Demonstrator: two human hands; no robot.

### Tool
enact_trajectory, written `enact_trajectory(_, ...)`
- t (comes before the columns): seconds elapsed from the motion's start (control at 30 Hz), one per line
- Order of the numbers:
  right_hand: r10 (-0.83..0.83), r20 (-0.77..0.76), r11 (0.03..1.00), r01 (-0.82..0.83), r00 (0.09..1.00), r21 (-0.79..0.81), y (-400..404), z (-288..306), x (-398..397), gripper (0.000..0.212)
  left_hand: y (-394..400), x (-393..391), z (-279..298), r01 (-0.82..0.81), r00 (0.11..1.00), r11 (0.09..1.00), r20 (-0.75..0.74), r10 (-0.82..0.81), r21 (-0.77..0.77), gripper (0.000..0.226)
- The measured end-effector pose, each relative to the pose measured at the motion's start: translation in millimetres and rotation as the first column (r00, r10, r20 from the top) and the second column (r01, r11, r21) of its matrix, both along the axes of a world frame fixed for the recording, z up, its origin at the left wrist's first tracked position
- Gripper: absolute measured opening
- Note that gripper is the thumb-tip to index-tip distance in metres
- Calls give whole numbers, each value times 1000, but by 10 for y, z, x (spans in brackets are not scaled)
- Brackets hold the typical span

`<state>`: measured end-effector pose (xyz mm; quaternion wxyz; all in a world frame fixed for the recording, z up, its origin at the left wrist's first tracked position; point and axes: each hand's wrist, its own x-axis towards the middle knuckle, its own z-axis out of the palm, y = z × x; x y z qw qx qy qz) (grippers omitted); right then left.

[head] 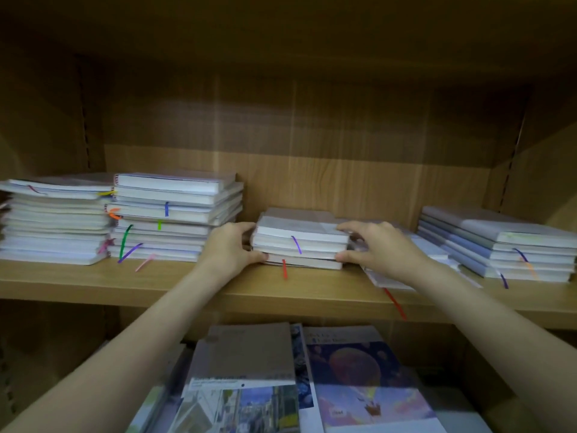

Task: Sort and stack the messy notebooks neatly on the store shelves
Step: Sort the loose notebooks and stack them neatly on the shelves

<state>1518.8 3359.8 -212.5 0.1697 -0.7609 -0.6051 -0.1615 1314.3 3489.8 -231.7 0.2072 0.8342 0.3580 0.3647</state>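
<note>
Shelf (pixel 156 285) light wood grain; held notebooks (pixel 301 242) white-edged, purple and red ribbons; lower cover (pixel 356 367) planet print.

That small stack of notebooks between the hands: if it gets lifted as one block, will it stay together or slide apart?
The small stack looks plastic-wrapped and glossy, so layers may slip sideways. Left hand and right hand grip opposite ends, which should hold it together. The thick page blocks suggest it is stiff and fairly heavy for its size.

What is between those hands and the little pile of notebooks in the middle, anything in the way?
Nothing visible. The left hand and right hand already grip the ends of the small pile. Loose notebooks lie close on its right; the shelf to its left looks bare.
</note>
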Motion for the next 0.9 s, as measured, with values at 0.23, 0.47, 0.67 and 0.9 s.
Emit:
enact_trajectory(0.23,46,-115,997,-52,992,-54,47,41,-26,70,35,-86,12,218,971,915,165,-170,-339,64)
enact_trajectory(0.47,-13,-80,997,7,997,-72,57,-40,-61,73,-58,-1,271,425,825,627,564,27,-653,21)
enact_trajectory(0.67,-47,-90,998,50,995,36,-22,-19,15,70,-151,145,265,511,740,530,660,130,-677,8)
enact_trajectory(0.9,41,-245,983,5,969,184,-64,41,20,41,-299,179,359,654,665,330,725,176,-680,14)
